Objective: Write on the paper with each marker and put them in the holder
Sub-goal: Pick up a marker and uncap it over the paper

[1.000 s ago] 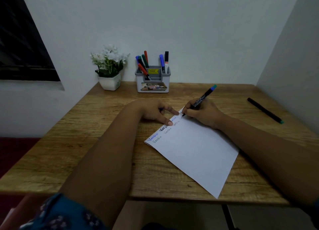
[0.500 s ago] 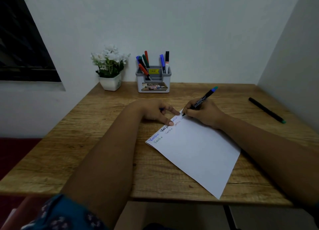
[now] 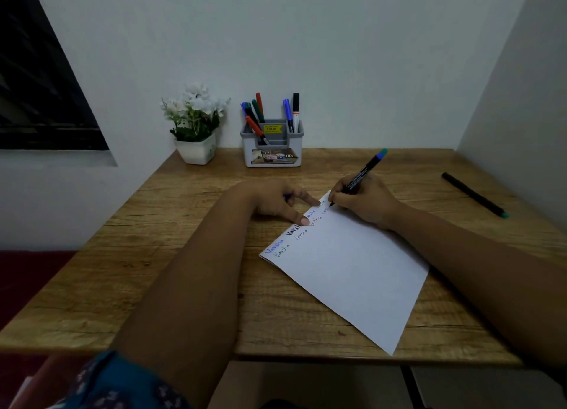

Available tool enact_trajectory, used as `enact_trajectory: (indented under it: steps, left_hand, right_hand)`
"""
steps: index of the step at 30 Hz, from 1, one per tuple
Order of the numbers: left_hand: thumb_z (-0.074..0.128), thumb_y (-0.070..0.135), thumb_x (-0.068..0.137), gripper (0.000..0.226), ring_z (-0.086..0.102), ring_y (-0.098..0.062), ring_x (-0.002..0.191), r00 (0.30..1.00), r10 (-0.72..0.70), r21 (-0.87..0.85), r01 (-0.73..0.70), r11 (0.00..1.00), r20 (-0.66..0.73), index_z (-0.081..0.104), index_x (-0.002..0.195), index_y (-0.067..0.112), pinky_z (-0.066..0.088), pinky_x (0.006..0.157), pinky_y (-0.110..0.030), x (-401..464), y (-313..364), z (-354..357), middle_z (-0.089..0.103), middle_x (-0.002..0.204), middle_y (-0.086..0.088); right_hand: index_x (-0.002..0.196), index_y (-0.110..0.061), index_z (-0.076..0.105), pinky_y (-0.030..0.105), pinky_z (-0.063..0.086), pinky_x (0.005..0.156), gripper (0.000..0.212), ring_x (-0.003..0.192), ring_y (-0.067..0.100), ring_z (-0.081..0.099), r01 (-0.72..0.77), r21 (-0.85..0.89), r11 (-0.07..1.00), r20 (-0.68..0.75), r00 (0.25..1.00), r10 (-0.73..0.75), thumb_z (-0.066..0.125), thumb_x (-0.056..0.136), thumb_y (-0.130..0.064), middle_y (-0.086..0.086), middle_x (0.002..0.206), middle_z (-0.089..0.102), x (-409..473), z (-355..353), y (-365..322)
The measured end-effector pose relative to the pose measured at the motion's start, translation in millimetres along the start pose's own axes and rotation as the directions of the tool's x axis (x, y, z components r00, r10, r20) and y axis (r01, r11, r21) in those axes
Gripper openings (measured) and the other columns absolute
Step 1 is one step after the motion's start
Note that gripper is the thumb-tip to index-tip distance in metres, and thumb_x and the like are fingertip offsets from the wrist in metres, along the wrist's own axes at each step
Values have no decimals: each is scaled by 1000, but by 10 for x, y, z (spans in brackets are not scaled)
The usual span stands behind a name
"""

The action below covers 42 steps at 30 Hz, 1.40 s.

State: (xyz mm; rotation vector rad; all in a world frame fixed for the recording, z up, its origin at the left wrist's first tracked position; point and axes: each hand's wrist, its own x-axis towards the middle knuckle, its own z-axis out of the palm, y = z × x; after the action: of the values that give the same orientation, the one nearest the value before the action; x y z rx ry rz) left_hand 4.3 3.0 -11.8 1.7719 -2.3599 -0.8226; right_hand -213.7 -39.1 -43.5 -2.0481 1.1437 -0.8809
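Resting on wooden table [image 3: 184,286]: left hand [image 3: 276,201] seemingly open, right hand [image 3: 365,203] gripping marker [image 3: 363,170].

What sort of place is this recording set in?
Probably a home study corner: a small wooden desk set against plain walls, a grey marker holder beside a potted white flower, and a dark window at left.

Your forearms are both bare from wrist to elbow, no watch, no bands, no rings visible on your left hand [image 3: 277,201] or right hand [image 3: 363,203]. One nail shows on your left fingers [image 3: 304,221], short, unpainted as far as can be told. Below the desk [image 3: 171,255] front edge, at your left elbow, a teal-blue sleeve [image 3: 119,384] with small pale floral print. Right sleeve barely in view.
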Motion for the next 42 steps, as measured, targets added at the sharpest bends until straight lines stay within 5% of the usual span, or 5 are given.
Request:
enact_trajectory:
  steps: [9,16,21,25,42]
  left_hand:
    - [69,45,83,56,41,0,80,1000,-3,7,3,1000,12,49,135,45,34,85,-30,-7,15,-11,43,138,2]
    - [73,43,81,64,49,-11,87,998,-22,-133,15,991,-53,42,136,39,37,72,-27,32,-30,-5,49,98,5]
    - [54,32,96,33,52,-19,105,961,-164,-418,58,907,-222,51,128,29,44,95,-39,111,-73,18,55,119,-4]
    - [47,15,99,17,47,-12,74,960,-88,-564,-80,822,-265,61,100,24,42,67,-25,83,5,23,60,94,-3]
    - [51,25,84,25,37,-14,67,980,8,-563,-122,817,-199,62,94,5,31,65,-31,71,219,96,47,78,-5]
  right_hand:
    - [67,-15,69,28,48,71,14,73,10,62,-2,-27,1000,19,1000,3,66,81,-12,3,76,71,-1,13,-13]
    - [85,-8,55,21,51,55,12,52,9,56,-91,640,763,-108,972,207,62,90,-1,0,64,61,50,-44,-68]
    - [78,-18,52,19,41,47,21,43,6,45,-58,593,803,-129,977,167,63,94,-28,2,59,48,-18,-89,-283]
    - [90,-11,61,29,53,69,29,66,18,65,-113,755,645,53,992,112,39,102,-25,14,78,66,-116,-91,-395]
    - [86,-5,50,32,53,62,12,60,21,63,45,351,935,-24,999,-39,50,98,-7,14,69,67,-151,63,-362]
